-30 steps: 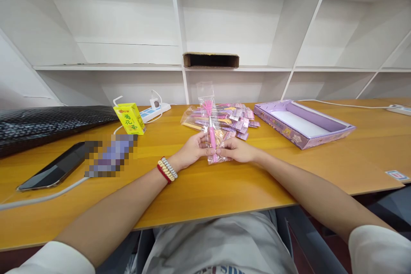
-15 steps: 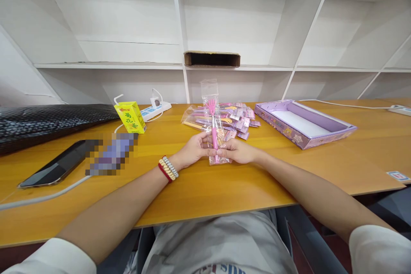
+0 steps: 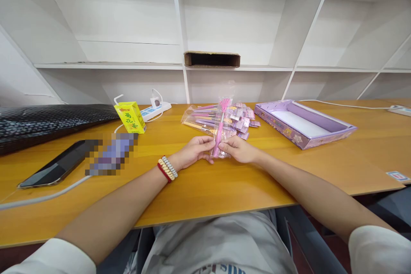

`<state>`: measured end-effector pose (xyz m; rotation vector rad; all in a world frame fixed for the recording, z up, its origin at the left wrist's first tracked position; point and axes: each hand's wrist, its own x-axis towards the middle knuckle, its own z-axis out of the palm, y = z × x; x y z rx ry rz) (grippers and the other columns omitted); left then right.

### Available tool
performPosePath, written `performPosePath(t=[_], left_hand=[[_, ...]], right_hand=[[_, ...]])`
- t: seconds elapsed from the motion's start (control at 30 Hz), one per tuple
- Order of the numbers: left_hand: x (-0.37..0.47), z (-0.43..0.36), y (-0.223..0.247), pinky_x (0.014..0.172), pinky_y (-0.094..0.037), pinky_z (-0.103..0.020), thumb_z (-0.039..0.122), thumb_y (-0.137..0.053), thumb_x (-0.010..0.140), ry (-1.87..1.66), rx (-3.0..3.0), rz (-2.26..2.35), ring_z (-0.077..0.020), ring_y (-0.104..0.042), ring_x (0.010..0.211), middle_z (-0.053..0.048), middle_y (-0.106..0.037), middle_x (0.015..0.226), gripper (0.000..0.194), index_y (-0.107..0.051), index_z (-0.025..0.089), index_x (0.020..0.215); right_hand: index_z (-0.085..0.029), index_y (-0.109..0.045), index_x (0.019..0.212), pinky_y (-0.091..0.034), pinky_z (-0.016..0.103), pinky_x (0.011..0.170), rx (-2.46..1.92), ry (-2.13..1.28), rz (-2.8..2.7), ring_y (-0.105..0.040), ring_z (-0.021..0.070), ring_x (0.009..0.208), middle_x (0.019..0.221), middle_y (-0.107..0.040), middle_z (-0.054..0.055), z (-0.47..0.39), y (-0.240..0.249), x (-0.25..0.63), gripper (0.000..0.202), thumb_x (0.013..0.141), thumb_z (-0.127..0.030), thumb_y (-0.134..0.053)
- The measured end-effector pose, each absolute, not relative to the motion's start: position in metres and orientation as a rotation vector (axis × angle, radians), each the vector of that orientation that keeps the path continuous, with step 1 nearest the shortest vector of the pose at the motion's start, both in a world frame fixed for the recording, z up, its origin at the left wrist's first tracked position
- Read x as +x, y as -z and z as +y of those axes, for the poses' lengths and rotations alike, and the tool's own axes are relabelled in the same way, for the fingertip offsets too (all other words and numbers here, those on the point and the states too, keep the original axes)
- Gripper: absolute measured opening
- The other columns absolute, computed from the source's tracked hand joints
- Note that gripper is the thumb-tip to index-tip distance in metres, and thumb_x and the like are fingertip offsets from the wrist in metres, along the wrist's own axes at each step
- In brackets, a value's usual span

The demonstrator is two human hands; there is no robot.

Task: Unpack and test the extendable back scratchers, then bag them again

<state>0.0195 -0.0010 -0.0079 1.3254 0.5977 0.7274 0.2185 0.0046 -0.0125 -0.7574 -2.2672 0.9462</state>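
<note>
A pink telescopic back scratcher [image 3: 220, 130] in a clear plastic sleeve is between my hands, its claw end up and tilted to the right. My left hand [image 3: 195, 153] grips the lower end from the left, with some fingers hidden behind the sleeve. From the other side, my right hand [image 3: 239, 149] pinches the same end with its thumb in front. Just beyond lies a pile of bagged back scratchers [image 3: 205, 117] in purple, pink and yellow, their printed card tops [image 3: 243, 123] toward the right.
Right of the pile is an open purple cardboard tray [image 3: 302, 139]. To the left are a yellow drink carton [image 3: 131, 117] with a straw, a power strip [image 3: 157, 111], a phone [image 3: 58, 165] and a black plastic-wrapped bundle [image 3: 54, 124]. White shelving holds a cardboard box [image 3: 212, 60].
The bagged back scratcher has tipped its top to the right. My left fingers have shifted on its lower end; the pile and tray stay put.
</note>
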Motion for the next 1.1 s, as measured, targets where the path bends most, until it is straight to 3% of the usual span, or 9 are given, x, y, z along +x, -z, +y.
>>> performPosePath(t=[0.2, 0.33, 0.63, 1.1], left_hand=[[0.020, 0.000, 0.009, 0.060, -0.051, -0.027, 0.030, -0.073, 0.067, -0.731, 1.474, 0.688, -0.0109, -0.059, 0.058, -0.002, -0.062, 0.064, 0.026, -0.059, 0.010, 0.078], [0.020, 0.001, 0.009, 0.057, -0.049, -0.026, 0.030, -0.076, 0.063, -0.741, 1.510, 0.702, -0.0109, -0.058, 0.054, -0.002, -0.063, 0.061, 0.028, -0.058, 0.010, 0.070], [0.019, 0.003, 0.010, 0.057, -0.048, -0.026, 0.032, -0.075, 0.064, -0.732, 1.593, 0.702, -0.0115, -0.058, 0.055, -0.003, -0.065, 0.064, 0.026, -0.060, 0.011, 0.070], [0.022, 0.002, 0.010, 0.055, -0.044, -0.023, 0.033, -0.073, 0.065, -0.771, 1.653, 0.744, -0.0092, -0.053, 0.054, 0.000, -0.060, 0.061, 0.026, -0.060, 0.011, 0.073]], right_hand=[[-0.012, -0.060, 0.074, -0.033, 0.021, 0.055, -0.694, -0.807, -2.408, -0.040, 0.0087, 0.056, 0.063, -0.051, -0.001, 0.002, 0.008, 0.219, 0.049, 0.090, -0.050, -0.032], [-0.012, -0.061, 0.072, -0.031, 0.021, 0.053, -0.706, -0.632, -2.512, -0.037, 0.0081, 0.052, 0.057, -0.048, -0.001, 0.001, 0.005, 0.220, 0.047, 0.091, -0.046, -0.034], [-0.015, -0.064, 0.082, -0.033, 0.022, 0.056, -0.722, -0.576, -2.565, -0.044, 0.0102, 0.056, 0.063, -0.055, 0.002, -0.001, 0.003, 0.222, 0.044, 0.091, -0.045, -0.033], [-0.014, -0.064, 0.083, -0.033, 0.021, 0.055, -0.690, -0.536, -2.580, -0.042, 0.0096, 0.054, 0.058, -0.053, 0.000, 0.004, 0.006, 0.223, 0.044, 0.091, -0.045, -0.034]])
